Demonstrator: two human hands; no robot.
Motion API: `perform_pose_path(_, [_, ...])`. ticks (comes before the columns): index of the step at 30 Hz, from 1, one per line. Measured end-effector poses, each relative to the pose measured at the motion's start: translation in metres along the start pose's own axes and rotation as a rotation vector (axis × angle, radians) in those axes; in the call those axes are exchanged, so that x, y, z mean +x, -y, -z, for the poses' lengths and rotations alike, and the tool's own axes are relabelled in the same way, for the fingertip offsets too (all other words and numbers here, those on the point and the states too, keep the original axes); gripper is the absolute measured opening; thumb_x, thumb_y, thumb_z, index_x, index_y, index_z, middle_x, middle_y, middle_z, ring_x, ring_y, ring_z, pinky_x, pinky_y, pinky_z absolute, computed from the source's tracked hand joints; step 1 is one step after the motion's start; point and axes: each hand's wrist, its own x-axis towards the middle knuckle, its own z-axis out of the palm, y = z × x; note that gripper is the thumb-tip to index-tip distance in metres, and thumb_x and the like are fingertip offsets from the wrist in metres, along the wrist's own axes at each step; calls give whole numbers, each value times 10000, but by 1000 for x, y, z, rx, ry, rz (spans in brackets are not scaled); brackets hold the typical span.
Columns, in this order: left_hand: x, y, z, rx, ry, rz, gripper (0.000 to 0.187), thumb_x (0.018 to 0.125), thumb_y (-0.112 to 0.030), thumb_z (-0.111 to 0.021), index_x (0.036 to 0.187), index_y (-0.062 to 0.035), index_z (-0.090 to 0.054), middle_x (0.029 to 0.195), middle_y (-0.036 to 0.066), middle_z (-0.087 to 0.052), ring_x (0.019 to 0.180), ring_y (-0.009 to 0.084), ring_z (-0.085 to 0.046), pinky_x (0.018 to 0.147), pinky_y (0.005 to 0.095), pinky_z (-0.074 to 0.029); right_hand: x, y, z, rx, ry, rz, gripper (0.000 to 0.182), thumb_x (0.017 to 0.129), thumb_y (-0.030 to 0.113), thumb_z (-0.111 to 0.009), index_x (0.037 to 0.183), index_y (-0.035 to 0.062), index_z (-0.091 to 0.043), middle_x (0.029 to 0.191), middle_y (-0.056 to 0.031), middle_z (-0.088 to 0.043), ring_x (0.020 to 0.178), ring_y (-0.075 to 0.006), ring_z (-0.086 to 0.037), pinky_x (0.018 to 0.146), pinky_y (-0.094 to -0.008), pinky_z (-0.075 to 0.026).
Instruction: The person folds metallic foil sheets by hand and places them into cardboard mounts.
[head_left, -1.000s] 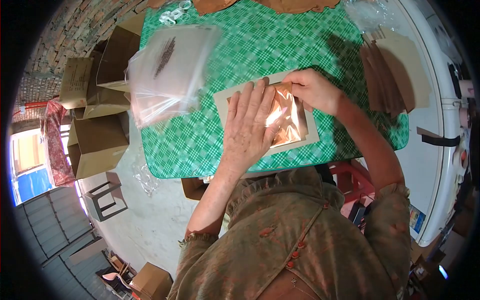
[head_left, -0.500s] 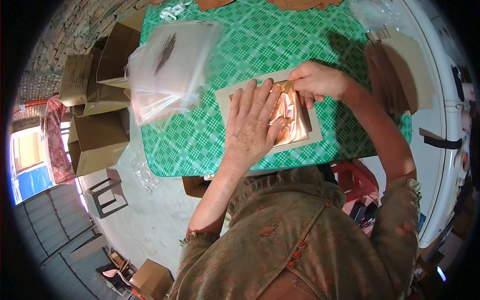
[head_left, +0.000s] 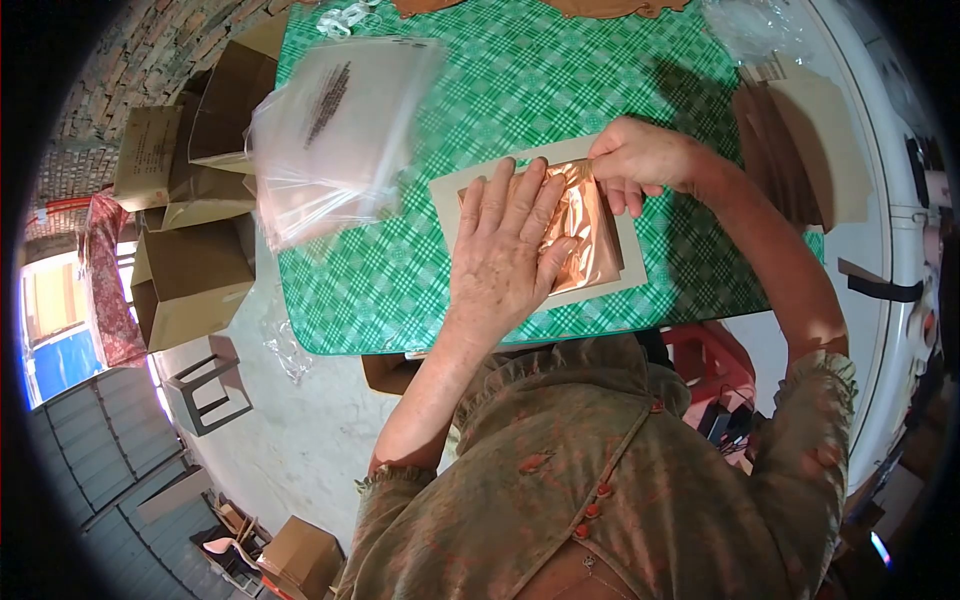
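On the green checked tablecloth lies a grey-beige board (head_left: 606, 292) with a shiny copper-coloured sheet (head_left: 590, 245) on top. My left hand (head_left: 505, 235) rests flat on the left part of the sheet, fingers spread and pointing away from me. At the sheet's upper right corner, my right hand (head_left: 640, 162) pinches the edge between thumb and forefinger, its other fingers curled below. Part of the sheet is hidden under my left hand.
A stack of clear plastic bags (head_left: 340, 140) lies at the table's left. Brown sheets (head_left: 775, 150) and a beige board (head_left: 825, 140) are at the right edge. Open cardboard boxes (head_left: 200, 270) stand left of the table. A red stool (head_left: 710, 360) is below its near edge.
My right hand has moved slightly right with the sheet's corner, and the copper sheet looks flatter on its right side. My left hand has stayed in place.
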Motion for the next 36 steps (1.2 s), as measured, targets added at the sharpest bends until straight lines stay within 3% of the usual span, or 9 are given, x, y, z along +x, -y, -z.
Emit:
perform_pose_path(9, [0,-1,1,-5,-18,-10,621,1022,-452,-561,1538,-118,-470,1621,86,-412,1519,355,-319,1251,533,-221,-4,5,-2,-189,-101,-5,293,911,168,-569,761,-67,-659,644,-134,-690,507,-194,-675,471,-321,-551])
perform_pose_path(15, [0,0,0,-5,-22,-18,623,1015,-435,-574,1541,-116,-468,1611,98,-421,1515,361,-325,1249,537,-223,-15,1,-5,-258,-252,32,322,931,195,-579,736,-52,-649,611,-122,-657,512,-171,-641,493,-335,-523])
perform_pose_path(18, [0,0,0,-11,-31,-25,626,1015,-436,-574,1542,-117,-466,1609,103,-421,1513,365,-327,1249,539,-222,-19,-12,-12,-275,-430,169,298,950,183,-613,761,-44,-648,600,-100,-642,507,-188,-621,497,-341,-494])
perform_pose_path(21, [0,0,0,-9,-30,-23,626,1014,-432,-575,1544,-117,-465,1611,104,-418,1514,369,-326,1248,540,-223,-25,-25,-31,-500,-777,383,224,911,241,-677,837,30,-665,798,-112,-715,778,-228,-728,683,-379,-557])
perform_pose_path(24, [0,1,-1,-15,-26,-22,625,1015,-436,-565,1543,-116,-466,1617,103,-410,1515,373,-323,1248,542,-221,-40,-19,-66,-737,-889,524,285,879,283,-728,1029,46,-681,1098,-113,-712,1132,-265,-663,948,-460,-507])
perform_pose_path(27, [0,1,1,7,-9,-28,624,1010,-425,-560,1544,-114,-467,1624,100,-402,1517,373,-320,1251,541,-217,-24,-34,-112,-936,-947,706,545,850,330,-750,1280,20,-626,1393,-158,-588,1399,-308,-476,1156,-573,-331])
perform_pose_path(30, [0,2,-1,-16,-14,-28,612,1006,-389,-556,1543,-108,-470,1631,96,-393,1521,371,-314,1254,541,-209,-36,-26,-130,-868,-767,611,801,844,420,-750,1440,-55,-502,1529,-198,-471,1509,-335,-334,1226,-644,-178])
perform_pose_path(31, [1,2,-1,-5,-16,-33,602,1004,-373,-560,1532,-97,-479,1622,98,-404,1512,371,-322,1246,544,-221,-36,-29,-132,-865,-743,578,973,820,543,-740,1487,-92,-428,1587,-224,-397,1550,-330,-262,1261,-616,-98])
perform_pose_path(36, [0,2,1,2,-30,-36,561,1011,-307,-546,1519,-77,-486,1603,102,-423,1502,364,-326,1237,542,-238,-35,-36,-131,-867,-776,533,1096,773,697,-688,1481,-102,-440,1585,-218,-400,1550,-349,-254,1261,-620,-82])
